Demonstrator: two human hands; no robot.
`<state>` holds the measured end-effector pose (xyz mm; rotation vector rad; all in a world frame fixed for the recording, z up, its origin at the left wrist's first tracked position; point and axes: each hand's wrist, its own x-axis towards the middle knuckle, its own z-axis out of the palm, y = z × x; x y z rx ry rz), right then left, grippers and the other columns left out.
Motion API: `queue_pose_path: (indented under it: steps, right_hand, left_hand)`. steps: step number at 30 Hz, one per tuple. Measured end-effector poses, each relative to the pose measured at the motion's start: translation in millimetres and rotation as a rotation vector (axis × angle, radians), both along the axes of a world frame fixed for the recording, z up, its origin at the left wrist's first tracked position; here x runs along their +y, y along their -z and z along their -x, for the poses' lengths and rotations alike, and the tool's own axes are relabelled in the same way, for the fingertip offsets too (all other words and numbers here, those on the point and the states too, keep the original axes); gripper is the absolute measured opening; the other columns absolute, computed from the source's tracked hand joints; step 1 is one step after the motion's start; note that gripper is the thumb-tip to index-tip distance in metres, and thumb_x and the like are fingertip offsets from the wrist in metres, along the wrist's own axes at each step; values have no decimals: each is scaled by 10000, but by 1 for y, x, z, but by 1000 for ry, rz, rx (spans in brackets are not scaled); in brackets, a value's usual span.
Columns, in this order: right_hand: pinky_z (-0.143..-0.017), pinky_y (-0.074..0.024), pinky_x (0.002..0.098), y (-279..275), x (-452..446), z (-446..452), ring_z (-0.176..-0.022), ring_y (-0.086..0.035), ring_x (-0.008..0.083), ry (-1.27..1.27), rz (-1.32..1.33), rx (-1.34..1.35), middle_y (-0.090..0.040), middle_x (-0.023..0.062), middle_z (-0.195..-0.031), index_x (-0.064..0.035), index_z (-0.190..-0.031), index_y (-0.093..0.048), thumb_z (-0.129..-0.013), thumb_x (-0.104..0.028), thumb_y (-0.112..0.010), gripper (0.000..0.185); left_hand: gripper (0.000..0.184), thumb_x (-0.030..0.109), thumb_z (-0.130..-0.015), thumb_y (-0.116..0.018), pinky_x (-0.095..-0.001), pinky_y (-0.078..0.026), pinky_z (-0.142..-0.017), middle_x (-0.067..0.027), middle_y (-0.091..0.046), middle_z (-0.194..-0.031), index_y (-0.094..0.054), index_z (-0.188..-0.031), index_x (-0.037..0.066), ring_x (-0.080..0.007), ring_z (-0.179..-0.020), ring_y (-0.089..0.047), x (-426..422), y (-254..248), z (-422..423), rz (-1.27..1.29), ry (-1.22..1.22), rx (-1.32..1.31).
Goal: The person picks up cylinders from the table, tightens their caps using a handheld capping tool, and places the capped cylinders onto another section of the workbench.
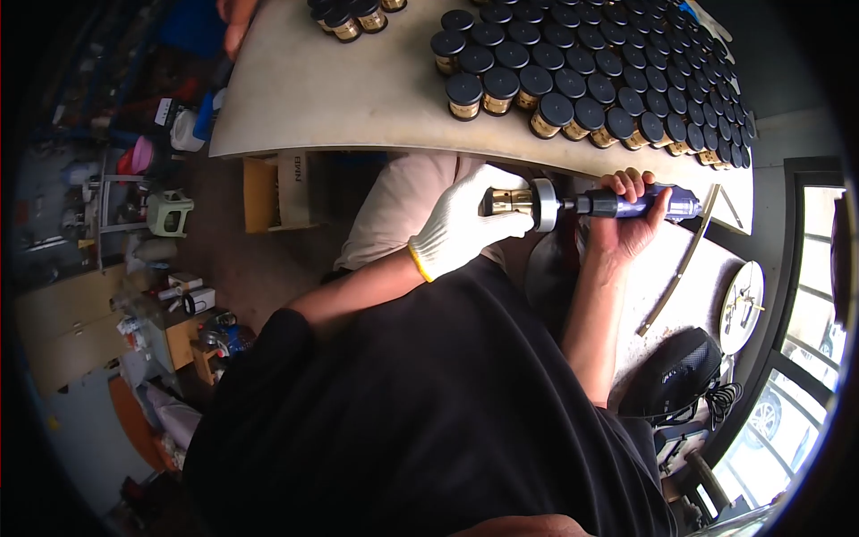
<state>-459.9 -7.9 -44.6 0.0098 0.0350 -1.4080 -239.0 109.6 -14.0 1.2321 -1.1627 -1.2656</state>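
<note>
small gold cylinder with a dark end is in the gloved left hand, close to the near edge of the broad pale tabletop and just off it, over the person's lap. that hand is closed around the cylinder, fingers on one side and thumb on the other, which leaves the other end free to face the tool; the white knit glove with a yellow cuff probably helps steady it. the bare right hand is wrapped around a purple power tool with a dark nose, its grip closed, the tool lying roughly level. between them, a pale round disc with a thick rim sits at the tool's tip and right by the cylinder; whether it belongs to the tool cannot be told. cylinder, disc and tool lie nearly in one line, likely so that the push runs straight. gold jars with flat black lids stand upright in close rows on the tabletop, perhaps packed tightly to save room, with a smaller cluster apart from them. another person's fingers show at the far left corner, away from both hands.
</note>
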Motion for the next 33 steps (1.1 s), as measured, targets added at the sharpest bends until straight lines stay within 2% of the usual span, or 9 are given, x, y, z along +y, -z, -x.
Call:
queue_pose_path:
  steps: [8, 10, 16, 19, 21, 27, 28, 30, 33]
  right_hand:
    - [-707, -401, 289, 7, -5, 2, -654, -423, 114, -12, 56, 75, -417, 13, -737, -66, -950, -522, -971, -285, -660, 259]
    - [-708, -401, 291, -3, -2, -4, -651, -423, 118, -6, 62, 97, -417, 15, -742, -51, -972, -523, -972, -271, -662, 261]
    - [-719, -395, 302, 0, -1, -3, -682, -426, 139, 14, 65, 139, -434, 33, -793, 9, -1100, -565, -988, -292, -638, 330]
    - [-722, -388, 307, 2, -3, -1, -681, -403, 140, 10, 59, 85, -408, 35, -800, 13, -1098, -566, -987, -278, -633, 318]
    - [-723, -386, 307, 3, -3, 0, -681, -400, 140, -9, 67, 74, -406, 35, -799, 14, -1101, -566, -988, -276, -632, 318]
    - [-715, -385, 308, 0, -1, -3, -691, -393, 145, -21, 75, 129, -392, 35, -797, 13, -1082, -571, -986, -276, -639, 311]
    - [-715, -384, 308, 5, -3, -1, -696, -392, 147, -12, 85, 150, -392, 35, -795, 12, -1077, -572, -991, -277, -633, 308]
    - [-715, -384, 308, 7, -4, 0, -694, -388, 147, -25, 100, 139, -389, 34, -794, 10, -1066, -572, -997, -275, -623, 297]
    - [-710, -377, 303, 3, -3, -1, -691, -379, 145, -2, 77, 147, -387, 33, -800, 6, -1050, -563, -996, -270, -623, 288]
  left_hand:
    - [421, 60, -837, -787, -322, -560, -810, -108, -686, -1032, -584, -1200, -4, -183, -948, -679, -3, 0, 4, 308, -104, -281]
    - [359, 66, -880, -754, -297, -570, -751, -111, -673, -1041, -575, -1181, -14, -154, -882, -684, -1, 2, 7, 34, -56, 60]
    - [320, 114, -902, -736, -268, -551, -700, -76, -670, -922, -584, -1168, 20, -130, -802, -674, -3, -27, -12, -133, 7, 43]
    - [333, 155, -822, -778, -321, -528, -699, -101, -671, -896, -623, -1101, 60, -176, -772, -665, -8, -34, -48, 303, -180, -591]
    - [377, 243, -813, -760, -388, -531, -764, -124, -670, -944, -613, -1118, 78, -280, -832, -662, -14, -49, -82, 78, -356, -741]
    - [518, 314, -765, -810, -436, -536, -838, -183, -689, -1046, -601, -1187, 98, -361, -954, -665, -90, -22, -251, 23, -710, -1070]
    - [501, 248, -778, -802, -428, -538, -843, -177, -696, -1049, -595, -1204, 85, -354, -959, -667, -103, -20, -269, 74, -738, -1053]
    - [445, 172, -813, -779, -391, -545, -837, -150, -702, -1011, -592, -1203, 68, -295, -927, -679, -128, 13, -310, 54, -716, -500]
    - [387, 121, -852, -746, -354, -549, -817, -108, -699, -966, -590, -1200, 52, -214, -874, -671, -116, 4, -276, 304, -1099, -934]
